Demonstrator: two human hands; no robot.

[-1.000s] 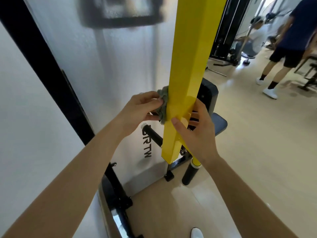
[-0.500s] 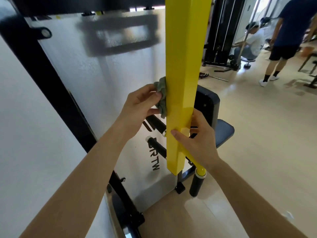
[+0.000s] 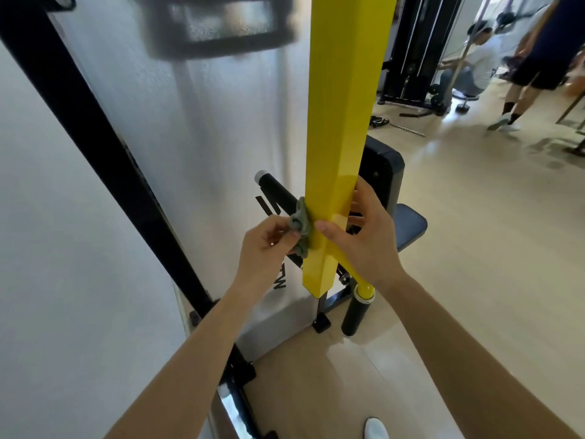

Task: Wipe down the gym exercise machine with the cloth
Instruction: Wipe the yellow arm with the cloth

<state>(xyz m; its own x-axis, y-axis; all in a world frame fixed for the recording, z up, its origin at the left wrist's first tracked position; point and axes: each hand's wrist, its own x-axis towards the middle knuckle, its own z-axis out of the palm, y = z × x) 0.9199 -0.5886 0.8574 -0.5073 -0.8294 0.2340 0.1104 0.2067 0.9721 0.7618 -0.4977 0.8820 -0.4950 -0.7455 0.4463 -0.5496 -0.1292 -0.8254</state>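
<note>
- Yellow post: square in section, long axis near upright. It runs from the top edge of the view down to a cut lower end just below both grips.
- Cloth: grey-green and bunched, pressed on the post's left face. It is sandwiched between the left grip and the metal, low on the post, and its longer side lies along the post.
- Left grip: fingers curled, pinching the cloth and pushing it against the post.
- Right grip: level with the left and holding the post itself. The thumb lies across the near face; the fingers wrap round the far right side.
- Black padded roller: juts up and leftward beyond the left grip. Its near end is hidden behind the cloth and post.
- Second black roller: has a yellow collar, sits below the right grip, and angles down toward the floor.
- Black back pad and bluish seat pad: behind the right grip, partly hidden by the post and hand.
- Frosted white panel: beyond the left grip. Its dark lettering is partly blocked by that grip and the post.
- Black frame bar: slants diagonally, well left of the left grip.
- White shoe toe: at the bottom edge, on the floor.
- Well beyond the right grip: a black cable machine, a seated person, and a standing person in dark shorts.
</note>
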